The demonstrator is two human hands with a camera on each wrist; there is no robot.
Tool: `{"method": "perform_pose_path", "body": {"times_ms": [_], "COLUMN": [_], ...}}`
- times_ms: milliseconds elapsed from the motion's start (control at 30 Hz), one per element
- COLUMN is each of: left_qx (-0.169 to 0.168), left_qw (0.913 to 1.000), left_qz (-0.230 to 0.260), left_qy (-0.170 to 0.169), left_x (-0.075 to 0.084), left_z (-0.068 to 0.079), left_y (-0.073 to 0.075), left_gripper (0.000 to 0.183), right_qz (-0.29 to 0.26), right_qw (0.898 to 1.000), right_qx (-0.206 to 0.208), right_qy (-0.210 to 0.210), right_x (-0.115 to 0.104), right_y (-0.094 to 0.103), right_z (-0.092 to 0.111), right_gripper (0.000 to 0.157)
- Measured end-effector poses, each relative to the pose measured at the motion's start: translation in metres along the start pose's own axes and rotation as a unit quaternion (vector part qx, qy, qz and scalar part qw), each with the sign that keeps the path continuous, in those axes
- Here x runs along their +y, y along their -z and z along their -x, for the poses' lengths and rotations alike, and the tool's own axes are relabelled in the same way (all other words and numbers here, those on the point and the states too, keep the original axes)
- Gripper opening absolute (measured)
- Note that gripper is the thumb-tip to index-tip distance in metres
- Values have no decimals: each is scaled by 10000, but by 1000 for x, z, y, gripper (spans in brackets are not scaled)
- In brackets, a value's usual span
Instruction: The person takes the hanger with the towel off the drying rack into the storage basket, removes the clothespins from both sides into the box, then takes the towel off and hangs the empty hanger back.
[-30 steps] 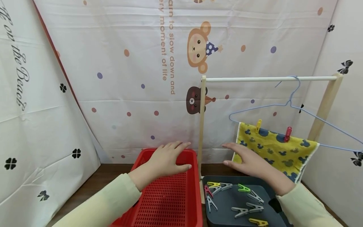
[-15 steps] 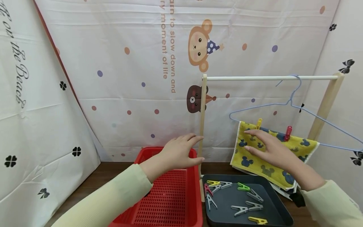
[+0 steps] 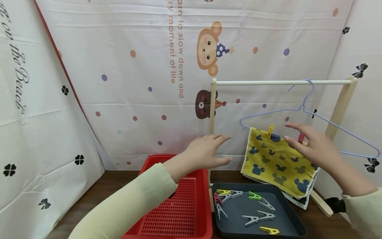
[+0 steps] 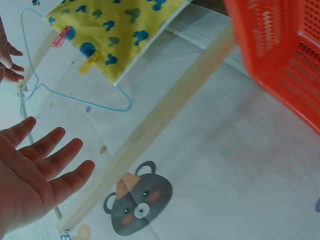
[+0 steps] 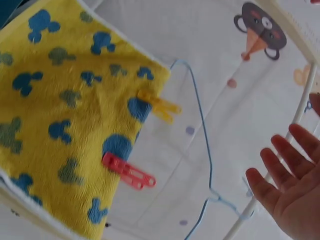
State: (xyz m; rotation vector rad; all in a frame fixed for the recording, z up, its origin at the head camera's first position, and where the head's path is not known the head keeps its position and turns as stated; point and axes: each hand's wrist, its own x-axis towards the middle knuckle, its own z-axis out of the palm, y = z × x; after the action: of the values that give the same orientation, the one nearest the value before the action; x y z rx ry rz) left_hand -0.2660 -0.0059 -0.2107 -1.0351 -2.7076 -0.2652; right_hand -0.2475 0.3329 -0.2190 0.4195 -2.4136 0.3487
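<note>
A yellow towel printed with blue mouse heads hangs from a blue wire hanger, clipped on by a yellow peg and a red peg. The hanger hooks over the white rod of a small wooden rack. My right hand hovers open just in front of the red peg, holding nothing. My left hand is open in the air with fingers spread, in front of the rack's left post. The right wrist view shows the towel, both pegs and my open palm.
A red perforated basket sits on the brown table below my left arm. Beside it, a dark tray holds several loose pegs. Printed white sheets close in the back and both sides. The rack's right post leans near the right wall.
Both hands have risen from above the basket and tray. My right hand swept up and right across the towel to the red peg. My left moved up and right past the post.
</note>
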Motion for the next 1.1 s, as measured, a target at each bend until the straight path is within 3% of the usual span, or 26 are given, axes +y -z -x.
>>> {"method": "perform_pose_path", "body": {"times_ms": [200, 467, 633, 833, 1000, 1100], "left_qx": [-84, -302, -382, -421, -490, -513], "left_qw": [9999, 9976, 9974, 9974, 9969, 9968], "left_qz": [80, 570, 519, 453, 527, 550], "left_qy": [-82, -238, -327, -363, -314, -265], "left_x": [13, 34, 50, 63, 64, 63], "left_z": [-11, -27, -40, -51, -56, -59], "left_y": [1, -2, 2, 4, 0, -2], "left_gripper": [67, 66, 65, 62, 61, 60], "right_qz": [-139, 209, 410, 738, 803, 788], "right_qw": [9982, 9891, 9805, 9752, 9729, 9738], "right_qx": [297, 636, 739, 695, 393, 426], "right_qy": [-499, -1314, -1774, -1969, -2132, -2092], "right_x": [20, 52, 68, 86, 96, 102], "right_y": [7, 16, 22, 24, 21, 19], "right_z": [-1, -5, -5, -5, -2, 1], "right_gripper": [50, 58, 57, 62, 63, 59]}}
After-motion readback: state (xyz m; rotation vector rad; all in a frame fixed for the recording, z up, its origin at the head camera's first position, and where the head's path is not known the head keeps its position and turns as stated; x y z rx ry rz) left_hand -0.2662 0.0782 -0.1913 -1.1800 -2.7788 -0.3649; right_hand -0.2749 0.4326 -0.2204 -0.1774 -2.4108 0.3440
